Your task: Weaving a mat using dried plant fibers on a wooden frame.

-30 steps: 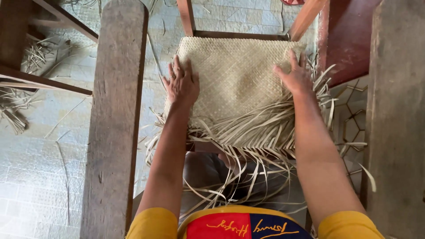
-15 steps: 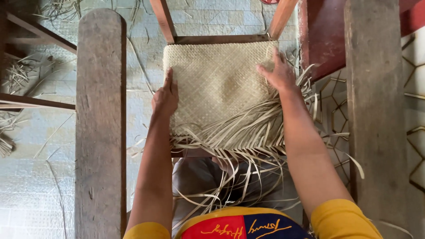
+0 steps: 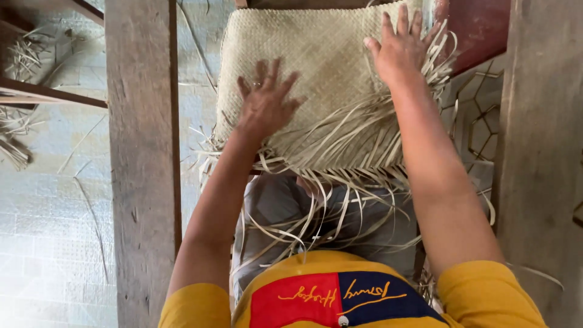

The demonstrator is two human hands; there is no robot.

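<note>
From the head camera, a pale woven mat (image 3: 322, 67) lies flat between two upright wooden posts, its loose unwoven strips (image 3: 340, 182) trailing toward the person's lap. The left hand (image 3: 265, 103) lies on the mat's near left part, fingers spread. The right hand (image 3: 401, 48) presses flat, fingers spread, at the mat's right edge.
</note>
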